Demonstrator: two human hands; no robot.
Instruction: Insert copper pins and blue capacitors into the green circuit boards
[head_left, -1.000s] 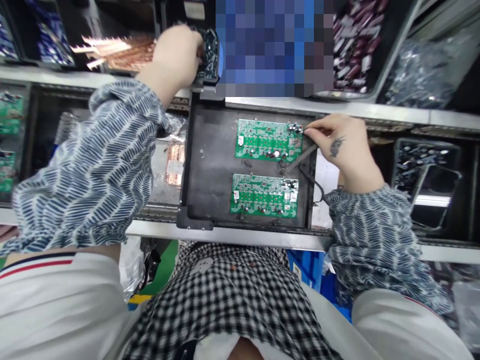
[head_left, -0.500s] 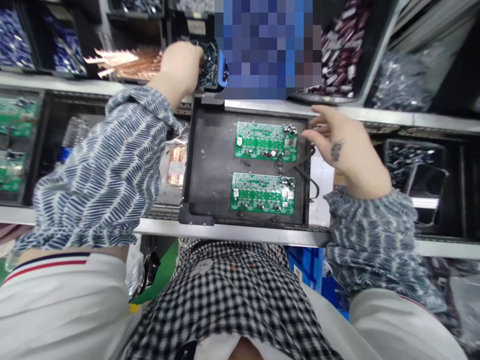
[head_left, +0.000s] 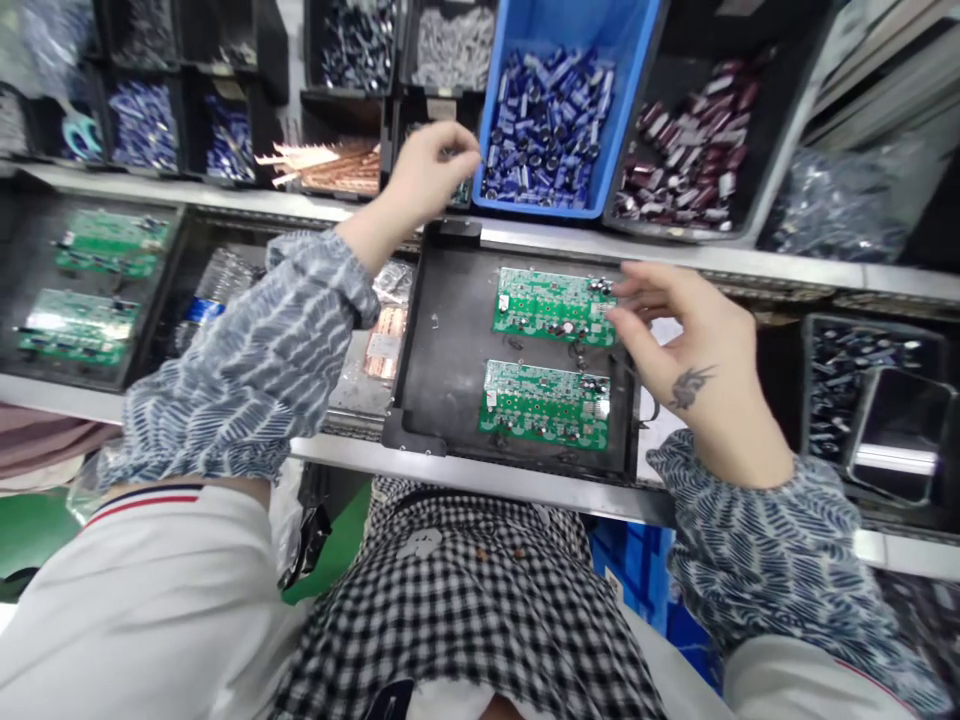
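My left hand (head_left: 437, 168) is over the small dark bin in front of the blue bin's left edge. Its thumb and fingers are closed together, and whatever they hold, if anything, is hidden. My right hand (head_left: 686, 345) hovers at the right end of the upper green circuit board (head_left: 551, 305), fingers apart from the thumb, with nothing visible between them. Below that board lies a second green circuit board (head_left: 544, 403). Both rest flat in a black tray (head_left: 442, 345) and carry small mounted components.
Behind the tray stand a blue bin of blue capacitors (head_left: 551, 125), a black bin of dark red capacitors (head_left: 694, 145) and copper-coloured strips (head_left: 330, 165). Another black tray with green boards (head_left: 90, 325) lies left. At right, a clear lid (head_left: 900, 435) partly covers a box of dark parts (head_left: 855, 385).
My left hand has come up out of the small bin and shifted right toward the blue bin. My right hand has moved slightly over the upper board's right end. The view has shifted.
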